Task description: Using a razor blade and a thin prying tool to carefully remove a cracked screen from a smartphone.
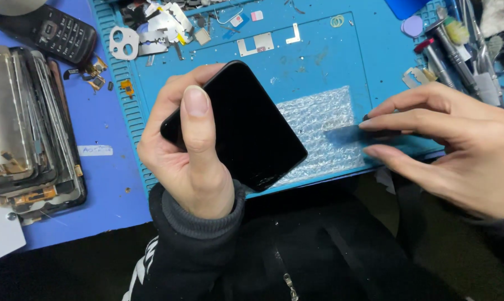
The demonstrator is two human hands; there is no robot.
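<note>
Black phone bodies [32, 128] lie stacked at far left; the left hand [188, 150] grips a dark smartphone [238, 125] tilted above the blue mat [319, 56], thumb across its glass. Its screen looks unopened, nothing lifted yet. The right hand [458, 147] pinches a thin flat pry tool [347, 134] over bubble wrap [319, 134].

Blue tabletop [110, 184] bearing a ridged blue mat [324, 61], a stack of phone screens [32, 125], a keypad phone [45, 30] and a white label [95, 150].
</note>
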